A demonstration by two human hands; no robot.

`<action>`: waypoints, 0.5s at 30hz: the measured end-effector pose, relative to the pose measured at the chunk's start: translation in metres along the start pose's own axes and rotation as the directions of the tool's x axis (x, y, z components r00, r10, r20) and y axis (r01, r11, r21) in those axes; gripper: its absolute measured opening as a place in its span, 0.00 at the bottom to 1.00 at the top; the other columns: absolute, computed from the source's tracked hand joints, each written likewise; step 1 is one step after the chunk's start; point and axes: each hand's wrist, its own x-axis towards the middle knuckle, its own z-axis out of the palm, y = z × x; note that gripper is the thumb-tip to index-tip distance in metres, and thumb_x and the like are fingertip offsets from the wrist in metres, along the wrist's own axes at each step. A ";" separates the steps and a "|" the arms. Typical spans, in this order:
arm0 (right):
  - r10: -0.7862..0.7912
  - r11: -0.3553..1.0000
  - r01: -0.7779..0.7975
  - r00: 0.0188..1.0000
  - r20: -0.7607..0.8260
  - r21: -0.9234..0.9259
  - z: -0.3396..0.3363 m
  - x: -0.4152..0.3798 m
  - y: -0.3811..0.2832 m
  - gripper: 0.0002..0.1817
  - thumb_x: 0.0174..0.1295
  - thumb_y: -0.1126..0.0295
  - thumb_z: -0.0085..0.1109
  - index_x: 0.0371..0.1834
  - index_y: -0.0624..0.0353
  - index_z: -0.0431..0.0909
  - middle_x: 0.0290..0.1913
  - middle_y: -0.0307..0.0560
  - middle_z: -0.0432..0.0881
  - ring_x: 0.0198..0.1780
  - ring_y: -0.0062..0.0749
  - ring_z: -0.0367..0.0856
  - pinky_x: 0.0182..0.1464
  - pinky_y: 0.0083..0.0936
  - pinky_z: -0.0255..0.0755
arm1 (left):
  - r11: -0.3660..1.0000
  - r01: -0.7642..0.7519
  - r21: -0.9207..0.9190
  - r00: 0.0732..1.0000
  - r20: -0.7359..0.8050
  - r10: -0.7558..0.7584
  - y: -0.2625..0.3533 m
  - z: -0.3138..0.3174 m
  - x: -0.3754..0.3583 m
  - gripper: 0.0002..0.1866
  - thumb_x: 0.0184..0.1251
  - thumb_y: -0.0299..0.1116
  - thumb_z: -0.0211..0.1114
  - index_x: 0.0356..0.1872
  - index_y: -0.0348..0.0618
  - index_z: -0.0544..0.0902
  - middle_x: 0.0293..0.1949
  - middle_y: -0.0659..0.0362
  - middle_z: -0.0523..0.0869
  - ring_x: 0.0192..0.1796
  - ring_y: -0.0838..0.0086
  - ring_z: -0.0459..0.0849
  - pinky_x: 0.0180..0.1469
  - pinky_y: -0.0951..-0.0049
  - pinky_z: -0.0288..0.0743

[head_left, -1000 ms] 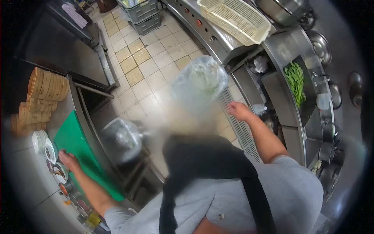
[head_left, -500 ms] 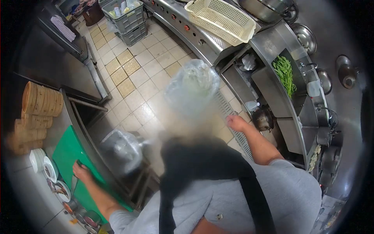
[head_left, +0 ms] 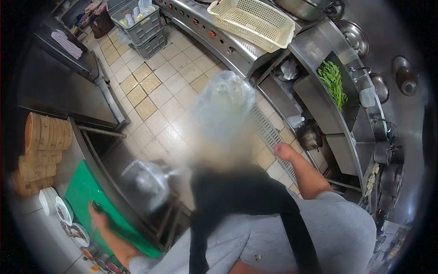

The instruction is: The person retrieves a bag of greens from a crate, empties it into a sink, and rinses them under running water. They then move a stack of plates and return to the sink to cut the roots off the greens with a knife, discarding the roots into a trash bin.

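Observation:
Over the green cutting board (head_left: 84,182) at my left, my left hand (head_left: 97,218) is closed round a knife (head_left: 96,206). Its dark handle shows at the fingers; the blade is not distinct now. Beside the board lie white dishes, one a plate (head_left: 80,234) with pieces of food on it. On the other side, my right hand (head_left: 284,151) hangs above the floor grate (head_left: 269,130), fingers curled in, nothing visible in them. Between my hands, in front of my dark apron (head_left: 237,196), is a cloudy clear plastic bag (head_left: 223,98), its lower part blurred.
Bamboo steamers (head_left: 48,132) stand behind the board. A bin lined with clear plastic (head_left: 148,182) sits below the counter edge. Leafy greens (head_left: 333,84) lie in the sink at right. A cream basket (head_left: 251,23) rests on the stove; grey crates (head_left: 148,34) stand on the floor.
The view has shifted slightly. My left hand has moved a little over the board, and the knife blade seen before is no longer distinct. My right hand stays curled, slightly lower in view.

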 end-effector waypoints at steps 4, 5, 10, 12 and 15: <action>-0.012 0.997 0.011 1.000 -0.011 -0.074 0.012 0.007 0.000 0.23 0.55 0.55 0.70 0.49 0.58 0.85 0.51 0.55 0.86 0.55 0.50 0.83 0.59 0.37 0.76 | 0.948 0.261 0.180 0.957 0.081 -0.279 -0.025 0.004 0.008 0.25 0.52 0.17 0.60 0.56 0.34 0.75 0.56 0.40 0.79 0.59 0.40 0.74 0.64 0.50 0.68; -0.011 0.998 0.010 1.000 -0.013 -0.068 0.014 0.008 -0.006 0.23 0.55 0.55 0.70 0.49 0.58 0.85 0.51 0.55 0.86 0.55 0.50 0.83 0.59 0.37 0.76 | 0.957 0.219 0.190 0.967 0.088 -0.239 -0.030 0.006 0.011 0.25 0.52 0.17 0.61 0.56 0.34 0.76 0.54 0.39 0.80 0.58 0.40 0.75 0.62 0.51 0.69; -0.040 0.992 0.044 0.999 -0.034 0.119 0.021 0.015 -0.028 0.23 0.57 0.56 0.68 0.52 0.58 0.84 0.53 0.54 0.86 0.56 0.48 0.83 0.59 0.35 0.76 | 0.944 0.159 0.289 0.985 0.021 -0.172 -0.002 0.001 0.024 0.20 0.64 0.22 0.57 0.58 0.33 0.76 0.54 0.40 0.81 0.56 0.44 0.79 0.60 0.52 0.72; -0.071 0.991 0.074 0.997 -0.031 0.115 0.015 0.011 -0.038 0.23 0.58 0.56 0.68 0.53 0.58 0.84 0.52 0.55 0.86 0.56 0.48 0.83 0.59 0.35 0.76 | 0.913 0.304 0.272 0.942 0.055 -0.330 0.057 -0.018 0.056 0.21 0.63 0.23 0.60 0.59 0.33 0.76 0.53 0.40 0.81 0.56 0.45 0.80 0.59 0.55 0.73; -0.151 0.986 0.153 0.988 -0.038 0.064 0.017 0.019 -0.035 0.24 0.59 0.57 0.68 0.55 0.58 0.82 0.52 0.57 0.86 0.56 0.47 0.84 0.58 0.34 0.76 | 0.979 0.050 0.197 0.980 -0.199 -0.010 0.103 -0.011 0.089 0.19 0.57 0.16 0.57 0.51 0.33 0.75 0.43 0.48 0.81 0.47 0.54 0.80 0.55 0.62 0.73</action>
